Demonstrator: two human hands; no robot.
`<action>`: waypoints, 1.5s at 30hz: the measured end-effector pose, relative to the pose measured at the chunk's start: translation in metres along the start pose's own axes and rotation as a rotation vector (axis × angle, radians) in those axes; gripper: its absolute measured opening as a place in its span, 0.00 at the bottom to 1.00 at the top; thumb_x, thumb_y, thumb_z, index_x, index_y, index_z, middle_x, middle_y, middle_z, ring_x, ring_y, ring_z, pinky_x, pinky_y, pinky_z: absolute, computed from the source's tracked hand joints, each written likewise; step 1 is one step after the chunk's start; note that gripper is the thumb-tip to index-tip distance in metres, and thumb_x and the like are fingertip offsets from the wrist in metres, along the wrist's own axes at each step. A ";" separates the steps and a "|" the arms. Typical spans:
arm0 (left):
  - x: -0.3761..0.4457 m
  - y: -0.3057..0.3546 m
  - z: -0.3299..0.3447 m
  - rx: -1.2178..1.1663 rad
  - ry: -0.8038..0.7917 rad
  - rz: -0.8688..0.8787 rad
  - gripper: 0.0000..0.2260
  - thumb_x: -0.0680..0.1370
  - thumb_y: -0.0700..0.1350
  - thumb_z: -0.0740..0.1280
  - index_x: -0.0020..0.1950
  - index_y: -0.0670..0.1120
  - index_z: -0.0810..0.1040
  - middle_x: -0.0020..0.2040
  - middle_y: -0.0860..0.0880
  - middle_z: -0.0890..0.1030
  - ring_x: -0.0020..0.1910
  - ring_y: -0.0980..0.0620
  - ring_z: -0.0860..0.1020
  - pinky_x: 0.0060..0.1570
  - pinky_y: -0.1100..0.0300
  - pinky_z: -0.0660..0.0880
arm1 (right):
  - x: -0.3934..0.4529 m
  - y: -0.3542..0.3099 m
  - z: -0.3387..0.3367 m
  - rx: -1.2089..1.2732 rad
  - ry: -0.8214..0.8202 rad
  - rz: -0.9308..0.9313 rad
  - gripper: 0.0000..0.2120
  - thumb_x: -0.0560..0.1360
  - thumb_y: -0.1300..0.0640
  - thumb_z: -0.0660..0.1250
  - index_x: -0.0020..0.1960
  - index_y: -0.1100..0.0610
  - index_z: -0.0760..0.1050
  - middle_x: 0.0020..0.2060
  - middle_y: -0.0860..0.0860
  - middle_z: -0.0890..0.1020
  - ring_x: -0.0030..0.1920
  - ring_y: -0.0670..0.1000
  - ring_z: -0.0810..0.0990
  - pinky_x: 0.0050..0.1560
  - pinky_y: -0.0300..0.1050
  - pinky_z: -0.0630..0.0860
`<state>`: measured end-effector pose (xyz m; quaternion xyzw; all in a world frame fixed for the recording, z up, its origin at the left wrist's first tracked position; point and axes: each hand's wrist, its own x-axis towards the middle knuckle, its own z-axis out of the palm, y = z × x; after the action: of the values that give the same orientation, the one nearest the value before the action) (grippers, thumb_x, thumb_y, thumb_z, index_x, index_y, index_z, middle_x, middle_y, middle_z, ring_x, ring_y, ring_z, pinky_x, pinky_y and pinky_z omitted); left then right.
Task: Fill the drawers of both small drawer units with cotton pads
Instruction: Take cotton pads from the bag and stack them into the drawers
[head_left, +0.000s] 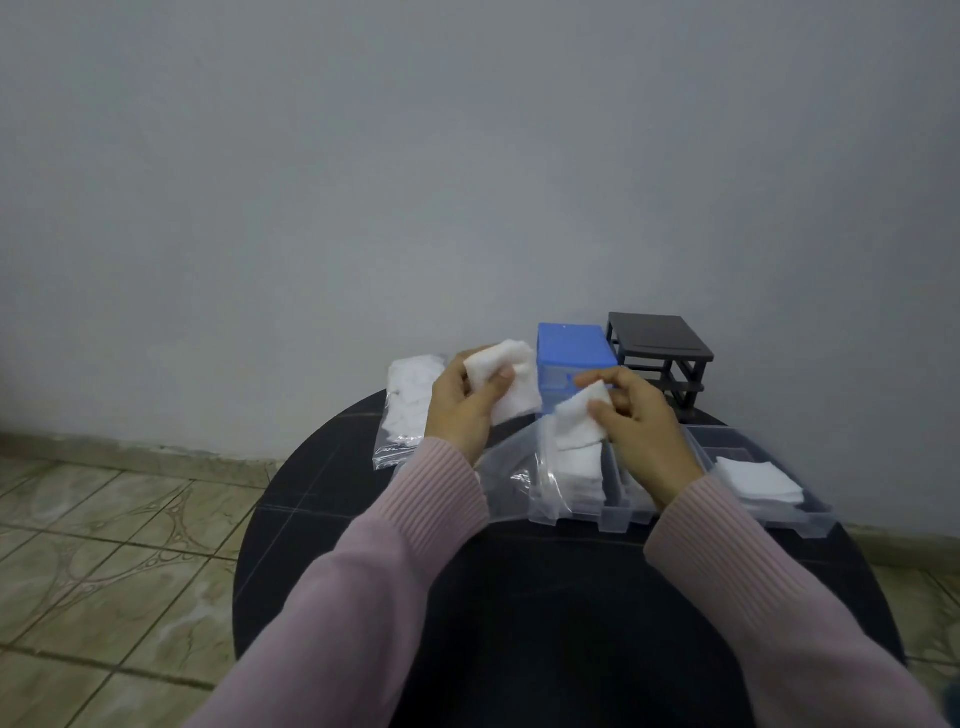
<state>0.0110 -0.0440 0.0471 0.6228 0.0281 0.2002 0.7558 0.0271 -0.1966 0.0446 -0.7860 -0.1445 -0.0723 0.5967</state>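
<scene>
Now each hand's fingers pinch cotton pads: left hand (462, 402) a stack (511, 382), right hand (636, 423) another (576, 423).

two drawer units (574, 358), two bags (410, 410), three drawers (769, 483)

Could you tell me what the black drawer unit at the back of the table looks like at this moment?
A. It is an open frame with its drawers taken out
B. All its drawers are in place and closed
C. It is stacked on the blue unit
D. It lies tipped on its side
A: the black drawer unit stands upright beside the blue drawer unit, and one can see straight through its bare frame.
</scene>
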 end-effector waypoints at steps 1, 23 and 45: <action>-0.001 -0.001 0.001 0.033 -0.018 0.060 0.09 0.77 0.36 0.64 0.55 0.46 0.74 0.50 0.48 0.78 0.49 0.52 0.76 0.52 0.58 0.75 | 0.000 0.000 -0.002 -0.013 0.013 0.008 0.15 0.77 0.67 0.56 0.44 0.50 0.74 0.45 0.51 0.79 0.47 0.59 0.77 0.54 0.55 0.75; -0.018 -0.005 0.019 0.087 -0.288 0.200 0.18 0.75 0.30 0.64 0.59 0.46 0.68 0.50 0.51 0.76 0.48 0.61 0.75 0.45 0.72 0.74 | -0.004 0.001 0.003 -0.373 0.116 -0.432 0.11 0.77 0.59 0.63 0.58 0.59 0.79 0.45 0.48 0.78 0.46 0.48 0.77 0.46 0.32 0.70; -0.016 -0.005 0.039 -0.031 -0.133 -0.035 0.13 0.73 0.39 0.71 0.56 0.41 0.74 0.51 0.43 0.79 0.53 0.44 0.78 0.58 0.51 0.76 | 0.001 0.000 -0.024 0.046 -0.052 -0.063 0.09 0.72 0.56 0.70 0.50 0.48 0.73 0.51 0.47 0.80 0.53 0.44 0.77 0.50 0.32 0.72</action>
<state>0.0094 -0.0860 0.0477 0.6223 -0.0145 0.1453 0.7691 0.0296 -0.2193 0.0519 -0.7686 -0.1865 -0.0672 0.6082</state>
